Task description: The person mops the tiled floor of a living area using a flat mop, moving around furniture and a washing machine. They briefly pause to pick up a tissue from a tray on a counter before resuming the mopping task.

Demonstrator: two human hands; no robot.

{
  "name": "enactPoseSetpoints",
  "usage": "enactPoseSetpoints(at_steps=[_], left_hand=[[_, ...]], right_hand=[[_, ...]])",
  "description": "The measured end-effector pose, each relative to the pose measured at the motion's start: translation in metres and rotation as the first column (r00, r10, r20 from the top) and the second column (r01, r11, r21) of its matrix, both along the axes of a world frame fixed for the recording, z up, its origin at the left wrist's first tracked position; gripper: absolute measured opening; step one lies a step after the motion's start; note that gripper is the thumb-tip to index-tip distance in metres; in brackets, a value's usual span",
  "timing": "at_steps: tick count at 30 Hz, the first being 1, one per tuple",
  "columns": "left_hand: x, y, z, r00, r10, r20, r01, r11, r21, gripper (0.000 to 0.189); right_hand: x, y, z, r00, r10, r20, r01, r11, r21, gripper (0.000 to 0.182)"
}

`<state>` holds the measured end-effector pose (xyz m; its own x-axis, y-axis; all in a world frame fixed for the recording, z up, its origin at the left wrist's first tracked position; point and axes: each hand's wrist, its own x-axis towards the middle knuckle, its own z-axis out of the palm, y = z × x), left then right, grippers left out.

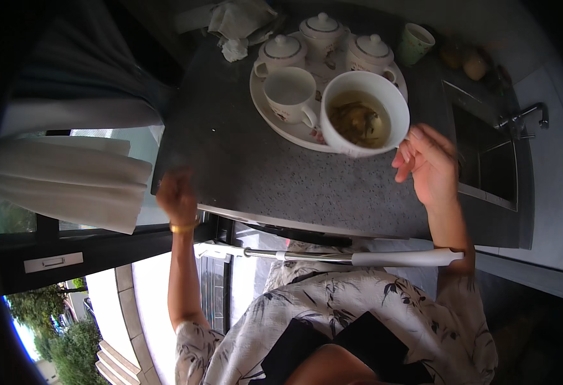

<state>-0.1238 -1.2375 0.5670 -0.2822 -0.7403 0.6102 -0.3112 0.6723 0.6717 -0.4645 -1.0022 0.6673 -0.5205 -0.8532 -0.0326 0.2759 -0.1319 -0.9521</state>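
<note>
My right hand [428,161] grips the handle of a white cup [334,139] that holds a pale yellow-brown liquid with dark leaf-like pieces in it. The cup is over the front right of a round white patterned tray [267,118]. On the tray stand an uncovered white mug [286,96] and lidded white mugs, one at the left [281,55], one at the back [322,33] and one at the right [369,54]. My left hand [176,192], blurred, is loosely curled near the counter's left edge, with no object visible in it.
The dark speckled countertop [262,173] carries a green patterned paper cup [415,44], crumpled white tissue [234,49] and round produce [475,66] at the back. A sink [488,197] with a metal faucet [527,115] lies right. A curtain [69,178] hangs left; a white-and-metal pole [310,256] crosses before my body.
</note>
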Motion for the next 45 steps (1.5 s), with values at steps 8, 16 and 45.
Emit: enactPoseSetpoints(at_steps=[8, 16, 45], left_hand=[[-0.134, -0.127, 0.006, 0.872, -0.252, 0.419, 0.299, 0.953, -0.051, 0.032], [-0.222, -0.207, -0.01, 0.599, -0.156, 0.786, -0.004, 0.98, 0.197, 0.041], [-0.075, 0.164, 0.051, 0.653, 0.087, -0.753, 0.508, 0.687, 0.52, 0.013]], right_hand=[[-0.037, -0.038, -0.062, 0.997, -0.08, 0.021, 0.078, 0.993, 0.084, 0.025], [-0.038, -0.05, -0.08, 0.986, -0.1, 0.136, 0.086, 0.991, 0.104, 0.024], [0.072, -0.016, -0.023, 0.783, 0.597, -0.175, -0.605, 0.796, 0.005, 0.055]])
